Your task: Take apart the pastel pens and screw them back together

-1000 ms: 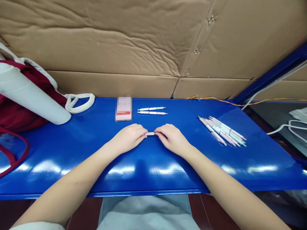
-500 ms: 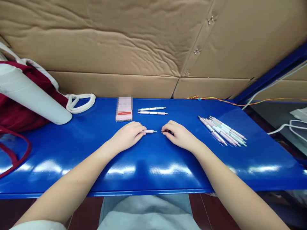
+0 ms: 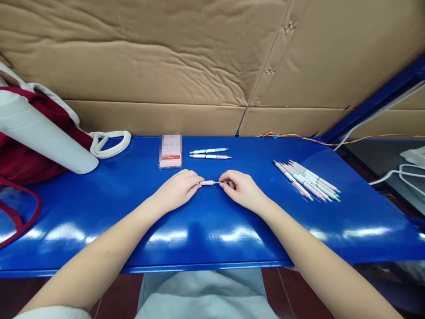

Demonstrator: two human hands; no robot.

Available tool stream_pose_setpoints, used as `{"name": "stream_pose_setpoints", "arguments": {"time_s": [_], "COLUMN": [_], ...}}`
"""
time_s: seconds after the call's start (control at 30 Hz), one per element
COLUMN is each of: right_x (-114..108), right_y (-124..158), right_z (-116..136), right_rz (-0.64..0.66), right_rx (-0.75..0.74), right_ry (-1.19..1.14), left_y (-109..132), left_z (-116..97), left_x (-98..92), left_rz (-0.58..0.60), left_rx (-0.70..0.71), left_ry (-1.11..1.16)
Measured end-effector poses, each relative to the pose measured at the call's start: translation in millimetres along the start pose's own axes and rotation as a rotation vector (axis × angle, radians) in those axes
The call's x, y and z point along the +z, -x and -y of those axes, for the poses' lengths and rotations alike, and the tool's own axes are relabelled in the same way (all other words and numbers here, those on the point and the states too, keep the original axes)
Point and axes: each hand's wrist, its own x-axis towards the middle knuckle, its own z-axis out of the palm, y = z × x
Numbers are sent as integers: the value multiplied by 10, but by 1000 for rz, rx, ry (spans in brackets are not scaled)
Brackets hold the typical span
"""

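At mid worktop, head view, L hand & R hand face each other w/ pink pen pc lying level btwn them. L grip is pinched on its L end, thumb on nr side; R grip has thumb + fingertips closed at its metal tip end. Can't tell if R fingers also hide a small loose part. Both forearms come in from nr edge.

Just beyond the hands, approx. centre: green-end pen & pink-end pen, side by side, approx. parallel to far edge. Phone lies flat to their L, screen up, partly pixelated, red bar low on it.

R side: pile of pens, pink, white & green, slanting from far L to nr R, well apart from the hands.

Far L: white cylinder leans across dk red bag; white strap loops onto worktop next to it. Cardboard stands along the back; yellow/red wires run along far edge, R.
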Motion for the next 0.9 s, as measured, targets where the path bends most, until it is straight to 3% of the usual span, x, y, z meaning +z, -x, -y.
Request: {"name": "stream_pose_setpoints", "arguments": {"time_s": [0.4, 0.73, 0.9], "right_x": [9, -4, -9], "right_y": [-2, -16, 3], "right_z": [71, 69, 60], "right_rz": [24, 106, 66], "right_rx": [-47, -32, 4], "right_ry": [-29, -26, -88], "left_y": [-3, 11, 9], "left_z": [-103, -117, -128], "left_x": [-45, -68, -83], "left_rz": [-1, -30, -36], "left_rx": [1, 1, -2], "left_ry": [-62, 61, 58]}}
